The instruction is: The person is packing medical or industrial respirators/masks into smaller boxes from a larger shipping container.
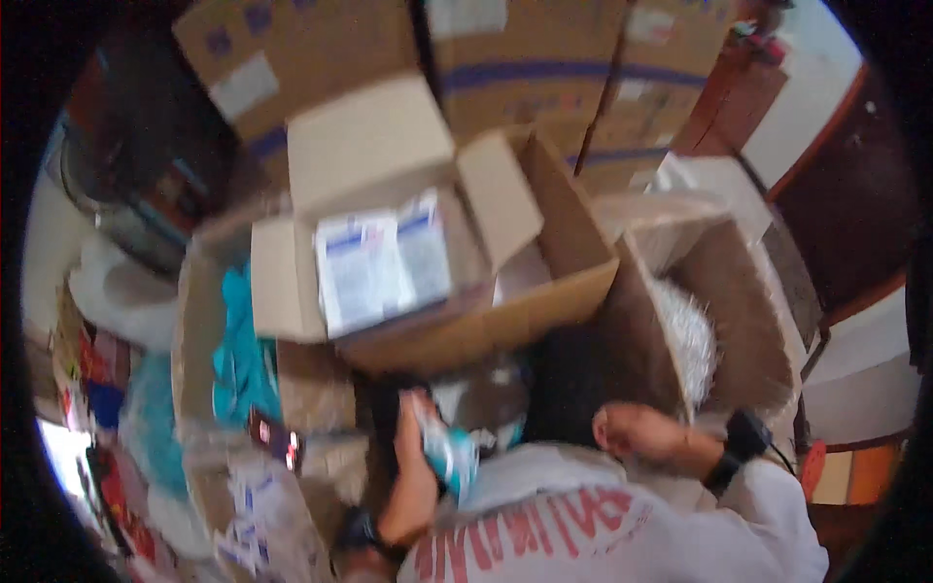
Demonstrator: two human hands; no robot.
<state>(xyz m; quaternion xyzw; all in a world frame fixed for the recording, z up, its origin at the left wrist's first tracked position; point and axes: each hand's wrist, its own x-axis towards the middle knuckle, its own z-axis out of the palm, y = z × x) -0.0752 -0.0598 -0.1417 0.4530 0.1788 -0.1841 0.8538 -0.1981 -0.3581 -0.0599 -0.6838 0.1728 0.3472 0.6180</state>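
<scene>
My left hand (415, 476) is closed around a teal-and-white bundle (453, 457), held low in front of my body. It looks soft, but blur hides its exact kind. Off to the right, my right hand (637, 432) is curled closed beside the open carton with shiny strands. Whatever its fingers may hold is hidden. Ahead of both hands stands an open cardboard box (364, 141) with its flaps up, and white printed packets (384, 262) stand in it. Between my hands, a rounded grey-and-white thing (481, 403) shows blurred near my lap.
A carton at left holds teal cloth (243, 355), with a dark phone-like device (275, 437) nearby. White plastic bags (262, 520) lie at lower left. Clear shiny strands (687, 335) fill part of the right carton (748, 301). Large sealed boxes (525, 97) stack up behind.
</scene>
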